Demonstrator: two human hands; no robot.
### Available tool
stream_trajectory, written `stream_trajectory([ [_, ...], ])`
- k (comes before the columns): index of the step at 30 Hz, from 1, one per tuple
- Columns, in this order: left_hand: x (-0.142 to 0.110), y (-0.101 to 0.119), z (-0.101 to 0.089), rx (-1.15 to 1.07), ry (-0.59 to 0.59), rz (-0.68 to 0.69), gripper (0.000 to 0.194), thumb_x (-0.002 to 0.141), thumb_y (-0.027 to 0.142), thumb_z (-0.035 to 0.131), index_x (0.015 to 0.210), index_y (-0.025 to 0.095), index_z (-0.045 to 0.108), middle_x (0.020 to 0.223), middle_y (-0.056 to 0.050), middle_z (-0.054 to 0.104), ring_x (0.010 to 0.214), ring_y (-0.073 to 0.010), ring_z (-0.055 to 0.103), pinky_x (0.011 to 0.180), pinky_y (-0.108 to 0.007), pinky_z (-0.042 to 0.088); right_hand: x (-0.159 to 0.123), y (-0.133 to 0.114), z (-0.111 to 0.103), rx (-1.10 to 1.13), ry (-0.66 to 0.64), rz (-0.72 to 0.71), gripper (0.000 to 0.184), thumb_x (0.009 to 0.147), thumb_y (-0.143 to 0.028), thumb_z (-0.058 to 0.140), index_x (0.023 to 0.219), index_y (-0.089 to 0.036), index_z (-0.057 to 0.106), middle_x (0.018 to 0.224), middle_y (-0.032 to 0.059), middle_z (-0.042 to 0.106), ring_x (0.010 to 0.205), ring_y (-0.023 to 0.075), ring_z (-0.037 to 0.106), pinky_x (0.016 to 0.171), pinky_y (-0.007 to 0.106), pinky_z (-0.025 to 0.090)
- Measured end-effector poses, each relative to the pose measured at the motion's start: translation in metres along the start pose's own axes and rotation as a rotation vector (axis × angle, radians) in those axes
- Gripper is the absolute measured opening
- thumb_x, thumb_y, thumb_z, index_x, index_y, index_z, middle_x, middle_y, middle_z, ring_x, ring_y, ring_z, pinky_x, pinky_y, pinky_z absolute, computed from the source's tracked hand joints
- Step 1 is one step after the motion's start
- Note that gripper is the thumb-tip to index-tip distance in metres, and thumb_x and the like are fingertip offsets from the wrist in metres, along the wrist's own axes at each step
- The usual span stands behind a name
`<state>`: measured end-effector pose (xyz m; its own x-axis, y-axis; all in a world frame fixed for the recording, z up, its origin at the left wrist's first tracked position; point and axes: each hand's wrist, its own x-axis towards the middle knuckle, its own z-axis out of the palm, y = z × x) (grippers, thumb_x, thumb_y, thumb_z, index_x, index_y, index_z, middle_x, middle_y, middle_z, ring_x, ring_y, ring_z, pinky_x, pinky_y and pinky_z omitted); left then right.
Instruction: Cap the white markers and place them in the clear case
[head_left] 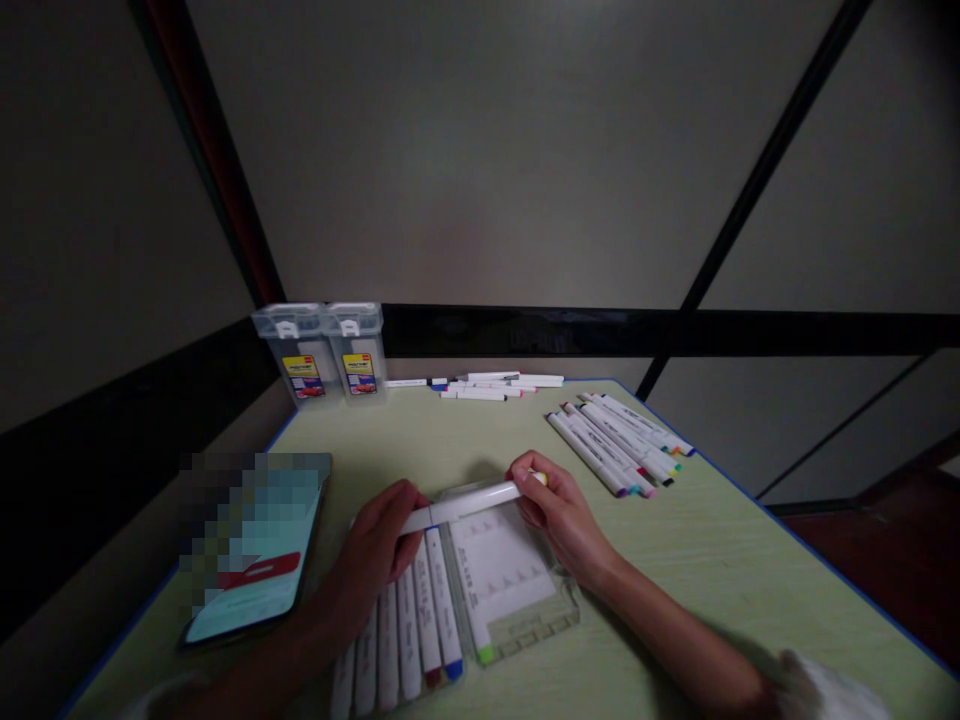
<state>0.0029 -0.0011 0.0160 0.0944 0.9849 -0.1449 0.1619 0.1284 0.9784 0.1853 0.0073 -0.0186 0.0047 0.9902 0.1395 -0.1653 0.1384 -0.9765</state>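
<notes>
A white marker (pixel 474 500) with a yellow end lies level between my two hands, above an open clear marker case (pixel 566 607). My left hand (pixel 384 535) is closed round its left end. The yellow end is pinched by the thumb and fingers of my right hand (pixel 551 510). Below my left hand, several white markers (pixel 409 630) lie side by side in the case's left half, one with a blue end and one with a dark red end. The right half has a marker with a green end (pixel 476 610) beside a white printed sheet (pixel 514 567).
To the left lies a tablet or large phone (pixel 281 545) with a lit, partly blurred screen. Two clear lidded boxes (pixel 330 350) stand at the back left. Loose markers (pixel 495 385) lie along the back edge, and more markers (pixel 619 440) are grouped at the right.
</notes>
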Motion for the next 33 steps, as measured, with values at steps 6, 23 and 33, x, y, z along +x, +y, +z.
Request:
stream_trajectory([
  [6,0.0,0.005,0.002,-0.04,0.024,-0.021,0.015,0.066,0.029,0.052,0.057,0.018,0.05,0.057,0.005,0.041,0.048,-0.0083,0.035,0.041,-0.014,0.025,0.0,-0.003,0.002,0.038,-0.001,0.05,0.028,0.074,-0.042,0.054,0.062,-0.018,0.046,0.041,-0.0097,0.024,0.038,0.0055,0.015,0.036,0.021,0.009],
  [23,0.002,-0.003,0.003,-0.006,-0.075,0.006,0.024,0.07,0.041,0.047,0.062,0.019,0.041,0.035,0.012,0.03,0.034,-0.005,0.022,0.037,-0.016,0.015,0.0,-0.005,0.002,0.101,0.02,0.065,0.028,0.072,-0.041,0.056,0.061,-0.017,0.047,0.039,-0.0107,0.024,0.036,0.0039,0.015,0.035,0.019,0.009],
  [33,0.005,-0.007,0.002,-0.008,-0.103,0.029,0.023,0.07,0.04,0.047,0.064,0.018,0.044,0.037,0.012,0.033,0.035,-0.0043,0.023,0.037,-0.016,0.016,0.001,-0.005,0.002,0.123,0.027,0.079,0.027,0.07,-0.039,0.058,0.06,-0.017,0.047,0.039,-0.0105,0.026,0.036,0.0037,0.015,0.035,0.019,0.009],
])
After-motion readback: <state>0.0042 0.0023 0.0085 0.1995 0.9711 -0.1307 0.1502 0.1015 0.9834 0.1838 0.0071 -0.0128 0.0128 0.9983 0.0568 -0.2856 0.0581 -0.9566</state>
